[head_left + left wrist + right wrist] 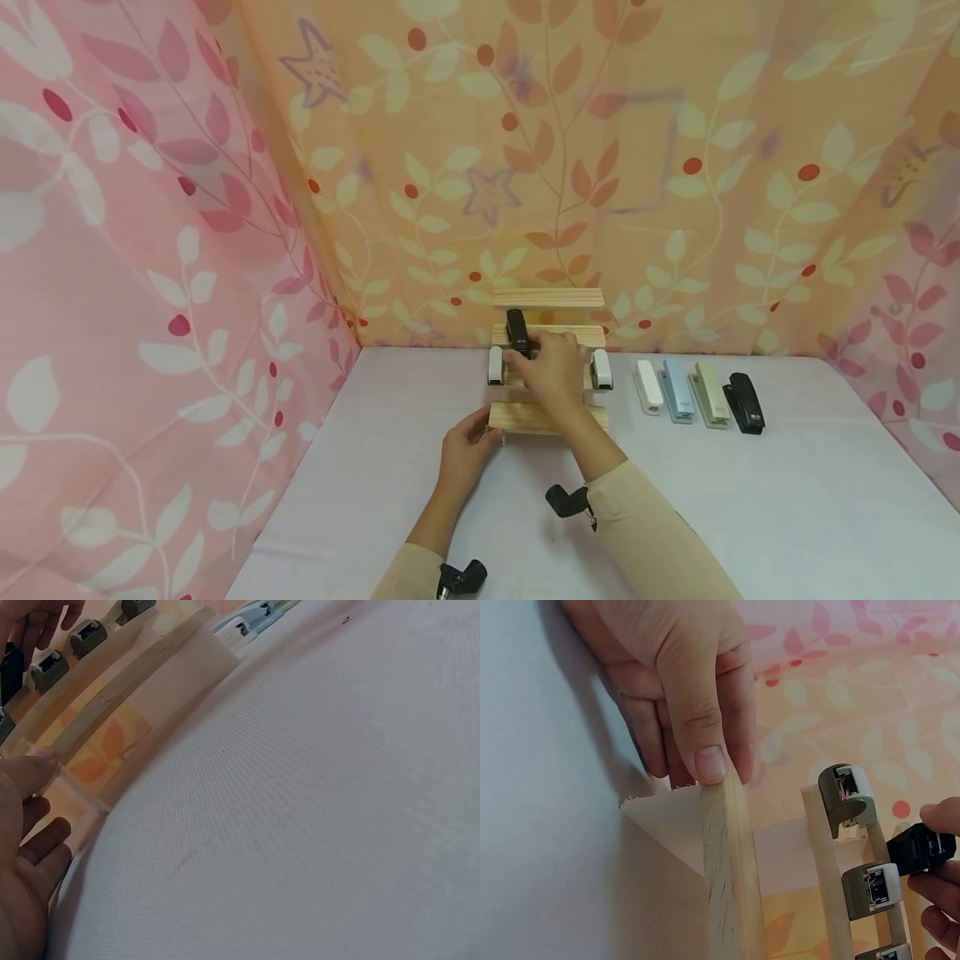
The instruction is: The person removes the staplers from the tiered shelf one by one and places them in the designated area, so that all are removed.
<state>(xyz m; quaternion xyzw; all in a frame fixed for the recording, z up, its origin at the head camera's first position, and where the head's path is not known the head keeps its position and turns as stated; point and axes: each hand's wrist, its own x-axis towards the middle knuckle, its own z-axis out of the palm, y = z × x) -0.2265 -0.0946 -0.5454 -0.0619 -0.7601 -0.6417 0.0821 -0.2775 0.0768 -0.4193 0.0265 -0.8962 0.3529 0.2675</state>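
Note:
A tiered rack of pale wooden slats stands near the back of the table. My left hand grips the left end of its lowest slat, thumb on top in the right wrist view. Between the thumb and fingers of my right hand is a black stapler, tilted across an upper slat. On the tier below, a white stapler sits at the left end and another white stapler at the right. A third stapler between them shows in the right wrist view but is hidden by my right hand in the head view.
Right of the rack, a white stapler, a blue stapler, a green stapler and a black stapler lie in a row on the white tablecloth. A patterned orange curtain hangs close behind.

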